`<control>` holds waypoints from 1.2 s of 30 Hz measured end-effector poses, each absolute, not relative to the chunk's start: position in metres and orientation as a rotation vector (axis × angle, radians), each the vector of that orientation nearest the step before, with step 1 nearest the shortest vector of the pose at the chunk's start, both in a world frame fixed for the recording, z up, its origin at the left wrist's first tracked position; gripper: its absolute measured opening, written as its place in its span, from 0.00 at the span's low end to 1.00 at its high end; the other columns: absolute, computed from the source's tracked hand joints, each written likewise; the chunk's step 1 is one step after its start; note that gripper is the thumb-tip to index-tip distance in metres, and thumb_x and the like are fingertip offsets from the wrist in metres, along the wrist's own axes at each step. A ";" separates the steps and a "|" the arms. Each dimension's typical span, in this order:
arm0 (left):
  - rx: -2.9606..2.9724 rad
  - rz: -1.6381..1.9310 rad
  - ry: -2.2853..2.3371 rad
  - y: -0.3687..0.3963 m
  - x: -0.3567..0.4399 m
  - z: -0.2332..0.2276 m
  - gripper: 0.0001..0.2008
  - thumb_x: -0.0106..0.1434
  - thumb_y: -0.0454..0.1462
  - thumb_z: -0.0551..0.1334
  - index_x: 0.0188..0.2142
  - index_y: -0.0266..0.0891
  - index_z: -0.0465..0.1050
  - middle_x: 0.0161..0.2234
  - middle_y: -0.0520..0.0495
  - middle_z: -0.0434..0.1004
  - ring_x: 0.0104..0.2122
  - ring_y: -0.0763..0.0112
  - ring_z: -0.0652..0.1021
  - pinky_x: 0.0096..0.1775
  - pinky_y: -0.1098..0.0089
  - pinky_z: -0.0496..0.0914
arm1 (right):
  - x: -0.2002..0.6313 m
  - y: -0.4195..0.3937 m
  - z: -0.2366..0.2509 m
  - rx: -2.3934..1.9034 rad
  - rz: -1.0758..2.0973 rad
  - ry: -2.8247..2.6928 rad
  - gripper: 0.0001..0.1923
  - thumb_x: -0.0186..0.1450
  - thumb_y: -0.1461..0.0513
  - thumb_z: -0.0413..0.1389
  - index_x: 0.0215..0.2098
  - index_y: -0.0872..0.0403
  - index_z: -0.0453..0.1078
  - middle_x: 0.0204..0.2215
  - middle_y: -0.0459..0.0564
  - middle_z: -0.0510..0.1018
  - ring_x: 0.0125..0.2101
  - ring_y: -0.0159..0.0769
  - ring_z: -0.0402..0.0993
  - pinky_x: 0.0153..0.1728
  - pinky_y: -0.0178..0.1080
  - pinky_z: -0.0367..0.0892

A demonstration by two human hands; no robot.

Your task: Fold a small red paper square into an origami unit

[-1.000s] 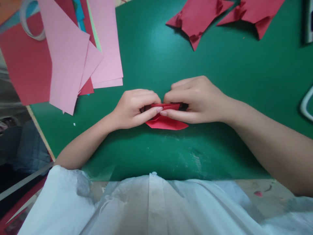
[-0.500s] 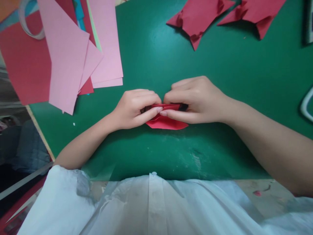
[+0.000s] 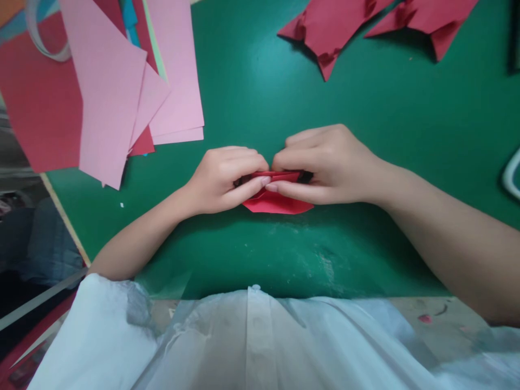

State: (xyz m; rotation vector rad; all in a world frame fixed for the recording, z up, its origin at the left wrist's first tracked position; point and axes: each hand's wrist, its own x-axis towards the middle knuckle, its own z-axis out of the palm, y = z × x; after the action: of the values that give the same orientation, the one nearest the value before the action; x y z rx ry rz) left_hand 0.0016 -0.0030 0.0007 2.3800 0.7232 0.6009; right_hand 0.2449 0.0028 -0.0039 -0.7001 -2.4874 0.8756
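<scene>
A small folded red paper piece lies on the green mat in the middle of the head view. My left hand pinches its left end between thumb and fingers. My right hand pinches its right end the same way, and the two thumbs nearly touch over the fold. The upper part of the paper is hidden under my fingers; only its lower flap and top edge show.
A stack of pink sheets over red sheets sits at the far left, overhanging the mat edge. Two crumpled red paper pieces lie at the far top. A white curved object is at the right edge.
</scene>
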 end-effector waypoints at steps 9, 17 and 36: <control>2.386 0.700 0.672 -0.003 0.004 0.000 0.10 0.76 0.37 0.59 0.36 0.41 0.71 0.27 0.54 0.76 0.27 0.75 0.77 0.32 0.72 0.67 | 0.244 0.003 -0.004 -0.702 0.871 -2.486 0.26 0.81 0.50 0.45 0.30 0.53 0.67 0.22 0.44 0.64 0.24 0.30 0.59 0.31 0.38 0.49; 2.402 0.655 0.693 -0.003 0.002 0.000 0.11 0.77 0.39 0.58 0.37 0.41 0.72 0.27 0.53 0.76 0.28 0.73 0.78 0.32 0.70 0.69 | 0.245 0.003 -0.005 -0.704 0.871 -2.490 0.25 0.81 0.50 0.45 0.31 0.53 0.68 0.22 0.44 0.65 0.25 0.30 0.60 0.31 0.38 0.50; 2.403 0.611 0.711 -0.003 0.002 0.000 0.12 0.78 0.40 0.57 0.37 0.41 0.73 0.28 0.52 0.77 0.29 0.72 0.79 0.35 0.69 0.70 | 0.245 0.003 -0.005 -0.696 0.882 -2.480 0.26 0.81 0.50 0.45 0.31 0.53 0.68 0.23 0.44 0.65 0.25 0.30 0.60 0.32 0.39 0.50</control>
State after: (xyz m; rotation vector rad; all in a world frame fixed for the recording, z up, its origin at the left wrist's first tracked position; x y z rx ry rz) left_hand 0.0016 -0.0032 0.0004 2.4027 0.7109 0.6114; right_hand 0.2448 0.0028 -0.0052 -0.6963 -2.4798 0.8824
